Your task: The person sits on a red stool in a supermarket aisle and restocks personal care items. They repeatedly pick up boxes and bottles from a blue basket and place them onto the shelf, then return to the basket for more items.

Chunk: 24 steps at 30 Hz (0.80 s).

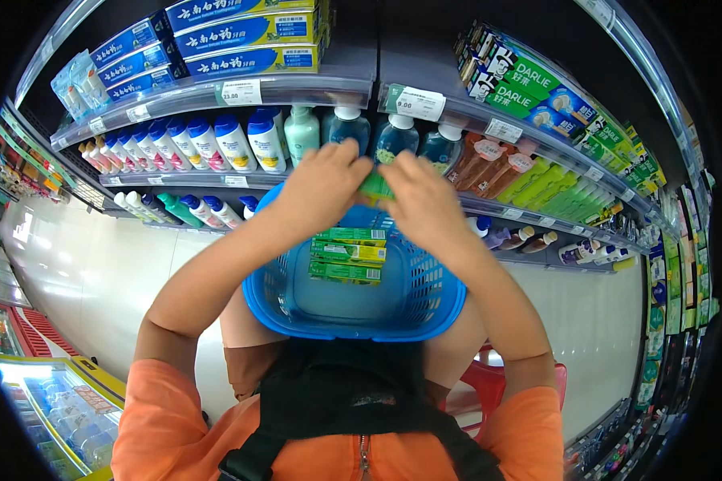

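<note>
My left hand [329, 178] and my right hand [417, 192] meet above the far side of a blue plastic basket [361, 329]. Between them is a green toothpaste box [375, 189], mostly covered by my fingers, which are closed on it from both sides. The basket sits at my lap. Inside it, a small stack of green and yellow toothpaste boxes [347, 253] lies side by side toward the far end. Dark bottles with white caps [396, 136] stand on the shelf just behind my hands.
An upper shelf holds blue toothpaste boxes [245, 36] and green ones [529, 84]. Below are shampoo bottles [233, 144] and green packs [549, 188]. A red stool [489, 381] is by my right side; a glass-topped freezer [56, 409] stands at lower left.
</note>
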Available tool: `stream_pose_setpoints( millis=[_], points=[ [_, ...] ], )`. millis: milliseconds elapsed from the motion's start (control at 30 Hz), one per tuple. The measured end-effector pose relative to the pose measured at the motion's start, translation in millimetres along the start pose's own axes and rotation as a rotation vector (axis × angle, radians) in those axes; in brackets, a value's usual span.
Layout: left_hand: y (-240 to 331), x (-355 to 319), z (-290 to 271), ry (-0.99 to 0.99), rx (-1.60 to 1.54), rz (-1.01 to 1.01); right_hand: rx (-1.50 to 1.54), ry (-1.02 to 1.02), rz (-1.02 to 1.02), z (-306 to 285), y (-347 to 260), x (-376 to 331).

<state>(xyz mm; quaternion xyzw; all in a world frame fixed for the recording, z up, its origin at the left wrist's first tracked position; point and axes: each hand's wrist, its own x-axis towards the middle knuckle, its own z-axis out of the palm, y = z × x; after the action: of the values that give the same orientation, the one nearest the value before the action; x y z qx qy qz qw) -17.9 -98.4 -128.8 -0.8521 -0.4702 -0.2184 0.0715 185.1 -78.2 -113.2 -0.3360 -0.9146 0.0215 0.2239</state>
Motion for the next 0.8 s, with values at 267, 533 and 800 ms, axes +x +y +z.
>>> stream_pose_setpoints(
  millis=[267,533,800],
  points=[
    [8.6,-77.9,133.2,-0.737,-0.136,-0.280,0.122,-0.529,0.098,151.4,12.2,-61.2],
    [10.7,-118.5,200.5,-0.798,-0.056,-0.232,0.007,-0.673,0.132,218.5,12.2,-91.3],
    [10.0,-127.2,214.2,-0.680,-0.008,-0.203,-0.047,-0.617,0.121,234.5,15.1,-99.9]
  ],
)
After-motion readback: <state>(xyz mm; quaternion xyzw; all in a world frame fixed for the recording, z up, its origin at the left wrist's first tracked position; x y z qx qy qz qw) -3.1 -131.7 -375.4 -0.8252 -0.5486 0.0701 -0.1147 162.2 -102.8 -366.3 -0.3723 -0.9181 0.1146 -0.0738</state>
